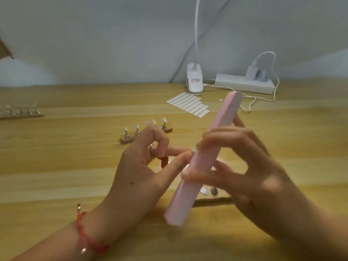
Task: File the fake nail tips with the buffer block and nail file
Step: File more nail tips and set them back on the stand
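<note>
- At the far left edge of the pale wooden bench [75, 166] sits a wooden strip stand [18, 112] carrying a row of metal posts with clear tips on them.
- My left hand [143, 166] is raised over the middle of the bench, with a red braided bracelet [84, 234] on the wrist and a thin silver ring [151, 152] on one finger.
- Its thumb and index fingers pinch a small pale fake nail tip [192, 151], which is pressed against the side of the block. The tip is tiny and hard to make out, and my other fingers are curled in.
- Behind that hand, toward the far edge, a second wooden stand [128, 138] holds upright metal posts with pale tips. My knuckles hide its middle.
- Further back lies a sheet of white oval stickers [188, 105].
- The long pink buffer block [202, 161] is held in the air, slanting from the near edge up toward the far right.
- Beneath the block a third wooden stand [212, 201] shows one pale tip and one metal post.
- At the far edge stands a white clip lamp [194, 81], with a white power strip [244, 85] and its plugged-in charger just to its right.
- My right hand [254, 176], blurred, grips the block, with the fingers wrapped over its top and the thumb underneath.
</note>
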Demonstrator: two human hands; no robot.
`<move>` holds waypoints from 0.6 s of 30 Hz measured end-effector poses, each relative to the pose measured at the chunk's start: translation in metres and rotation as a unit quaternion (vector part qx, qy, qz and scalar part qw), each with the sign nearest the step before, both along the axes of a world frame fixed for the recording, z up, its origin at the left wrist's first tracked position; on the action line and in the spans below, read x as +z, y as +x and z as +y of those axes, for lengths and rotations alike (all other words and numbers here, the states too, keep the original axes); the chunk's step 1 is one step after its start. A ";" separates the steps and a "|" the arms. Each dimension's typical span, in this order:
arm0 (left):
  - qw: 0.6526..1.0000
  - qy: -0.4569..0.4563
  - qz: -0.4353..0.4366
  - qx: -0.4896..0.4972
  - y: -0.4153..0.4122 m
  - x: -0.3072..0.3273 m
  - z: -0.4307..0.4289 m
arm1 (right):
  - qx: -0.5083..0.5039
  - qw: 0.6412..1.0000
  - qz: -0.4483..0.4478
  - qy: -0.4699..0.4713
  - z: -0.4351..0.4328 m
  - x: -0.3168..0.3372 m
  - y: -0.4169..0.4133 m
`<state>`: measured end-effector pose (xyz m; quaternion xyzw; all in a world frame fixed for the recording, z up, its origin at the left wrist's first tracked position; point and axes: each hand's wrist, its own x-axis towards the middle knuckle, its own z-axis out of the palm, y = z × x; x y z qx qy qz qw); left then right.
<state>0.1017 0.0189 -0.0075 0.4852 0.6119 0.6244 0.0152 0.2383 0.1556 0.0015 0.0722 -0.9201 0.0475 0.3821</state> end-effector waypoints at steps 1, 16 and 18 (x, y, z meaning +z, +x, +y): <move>1.000 0.000 0.001 -0.006 0.001 0.000 -0.001 | 0.027 0.999 0.000 0.023 -0.005 -0.003 -0.001; 0.999 -0.007 -0.028 -0.018 0.001 0.002 -0.004 | -0.051 0.997 0.041 -0.038 0.014 0.016 0.002; 0.999 0.002 -0.031 -0.027 0.001 0.002 -0.003 | 0.021 0.999 0.011 -0.021 -0.010 0.000 0.000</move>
